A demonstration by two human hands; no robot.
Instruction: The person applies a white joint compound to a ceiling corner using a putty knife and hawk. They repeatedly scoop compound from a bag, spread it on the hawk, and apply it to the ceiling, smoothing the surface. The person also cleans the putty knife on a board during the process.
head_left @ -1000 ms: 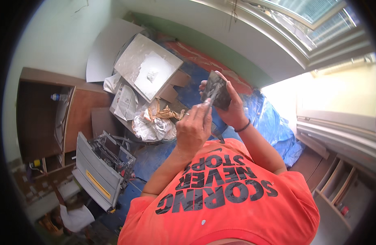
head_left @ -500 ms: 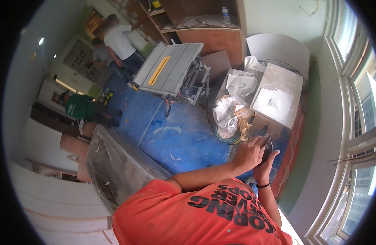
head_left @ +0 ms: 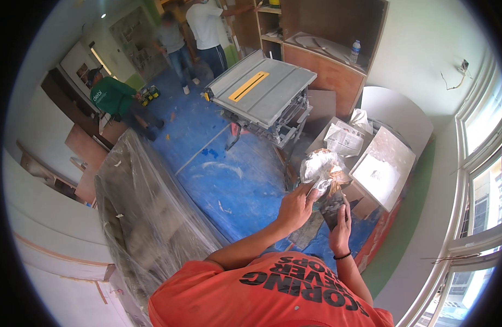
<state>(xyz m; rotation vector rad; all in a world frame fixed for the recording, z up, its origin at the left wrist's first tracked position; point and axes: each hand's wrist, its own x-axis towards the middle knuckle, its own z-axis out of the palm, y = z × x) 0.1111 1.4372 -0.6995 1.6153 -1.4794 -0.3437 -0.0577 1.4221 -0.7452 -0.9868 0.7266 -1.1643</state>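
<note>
My right hand, with a dark beaded bracelet at its wrist, grips a dark flat plate with smears on its face. Just left of it, my left hand is raised with its fingers curled together. Whatever those fingers hold, if anything, is hidden. Directly beyond both hands is a crumpled white and brown paper bag, open at the top. The left fingertips overlap the near side of this bag in the view; whether they touch it I cannot tell.
A table saw stands ahead on blue floor sheeting. Dusty boxes sit right of the bag. Plastic-wrapped furniture is at left, windows at right. A person in green and two others work at the far left.
My view has swung left. My hands have moved apart; the left one is now left of the plate, by the paper bag. The plate now shows its broad face more.
</note>
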